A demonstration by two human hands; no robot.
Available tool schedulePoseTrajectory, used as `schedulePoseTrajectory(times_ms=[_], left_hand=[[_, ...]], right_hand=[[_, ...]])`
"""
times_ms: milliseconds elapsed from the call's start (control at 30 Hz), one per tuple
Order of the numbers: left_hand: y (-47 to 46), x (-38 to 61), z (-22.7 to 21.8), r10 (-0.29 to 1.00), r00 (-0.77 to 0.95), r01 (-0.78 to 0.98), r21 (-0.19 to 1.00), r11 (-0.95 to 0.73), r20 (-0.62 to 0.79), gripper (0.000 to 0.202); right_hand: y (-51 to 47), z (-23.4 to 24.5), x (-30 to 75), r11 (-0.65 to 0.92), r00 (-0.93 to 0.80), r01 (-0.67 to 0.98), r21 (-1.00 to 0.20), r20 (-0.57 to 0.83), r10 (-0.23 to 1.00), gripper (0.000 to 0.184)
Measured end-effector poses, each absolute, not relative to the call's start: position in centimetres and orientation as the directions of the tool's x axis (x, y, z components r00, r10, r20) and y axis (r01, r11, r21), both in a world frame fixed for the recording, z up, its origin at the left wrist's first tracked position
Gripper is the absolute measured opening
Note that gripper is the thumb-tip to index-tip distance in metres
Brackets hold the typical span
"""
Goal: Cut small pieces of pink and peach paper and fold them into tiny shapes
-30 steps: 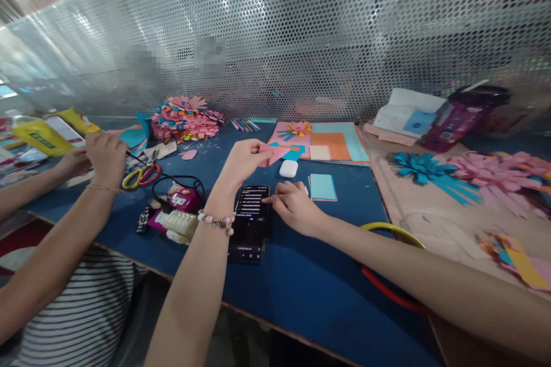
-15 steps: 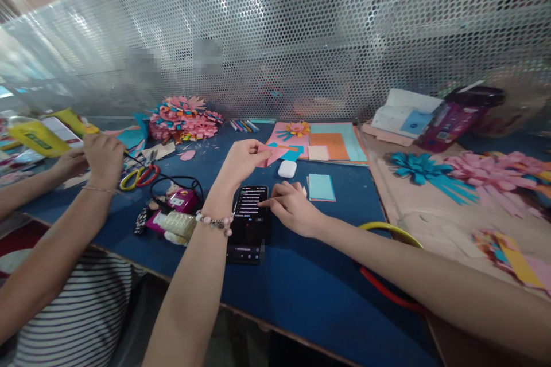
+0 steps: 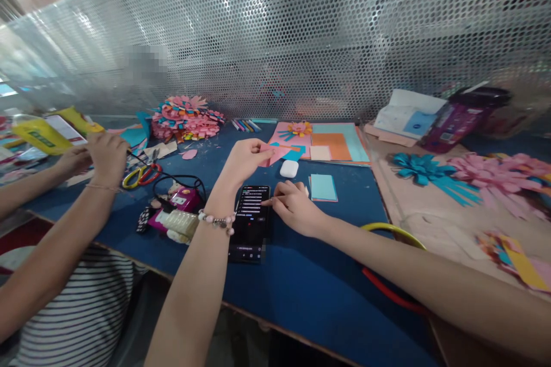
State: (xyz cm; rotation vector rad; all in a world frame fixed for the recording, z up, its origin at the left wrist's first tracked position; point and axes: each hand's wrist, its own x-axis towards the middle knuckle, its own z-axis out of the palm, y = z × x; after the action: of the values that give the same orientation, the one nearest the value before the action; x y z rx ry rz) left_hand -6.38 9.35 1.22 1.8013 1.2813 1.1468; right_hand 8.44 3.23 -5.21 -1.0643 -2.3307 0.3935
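Observation:
My left hand [image 3: 243, 159] is raised above the blue table [image 3: 310, 287] and pinches a folded pink paper piece [image 3: 275, 153]. My right hand [image 3: 295, 205] rests on the table with its forefinger stretched out to the lit screen of a black phone [image 3: 252, 221]; the other fingers are curled with nothing in them. A beaded bracelet sits on my left wrist. A white earbud case [image 3: 288, 168] and a light blue card [image 3: 323, 187] lie just beyond my right hand.
A person in a striped shirt works at the left, hands [image 3: 103, 156] near red and yellow scissors [image 3: 142, 175]. Paper flowers [image 3: 185, 117], coloured sheets [image 3: 331, 146], pens and a pink device with a black cord [image 3: 183, 198] lie around. A perforated metal screen [image 3: 301, 34] closes the back.
My right forefinger has shifted slightly on the phone screen. My left hand still holds the pink paper in the same place.

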Motion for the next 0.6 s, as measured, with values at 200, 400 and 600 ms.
schedulePoseTrajectory(times_ms=[200, 400, 600], left_hand=[[9.21, -6.34, 1.39, 0.950, 0.139, 0.387, 0.868, -0.312, 0.280, 0.010], [9.56, -6.61, 0.99, 0.940, 0.173, 0.356, 0.871, -0.339, 0.295, 0.013], [9.48, -6.62, 1.09, 0.943, 0.149, 0.392, 0.858, -0.332, 0.297, 0.012]], right_hand=[[2.77, -4.71, 8.84, 0.707, -0.580, 0.548, -0.447, 0.406, 0.707, 0.038], [2.57, -4.59, 8.98, 0.753, -0.633, 0.494, -0.434, 0.415, 0.654, 0.036], [2.52, -4.58, 9.04, 0.798, -0.673, 0.432, -0.419, 0.440, 0.595, 0.032]])
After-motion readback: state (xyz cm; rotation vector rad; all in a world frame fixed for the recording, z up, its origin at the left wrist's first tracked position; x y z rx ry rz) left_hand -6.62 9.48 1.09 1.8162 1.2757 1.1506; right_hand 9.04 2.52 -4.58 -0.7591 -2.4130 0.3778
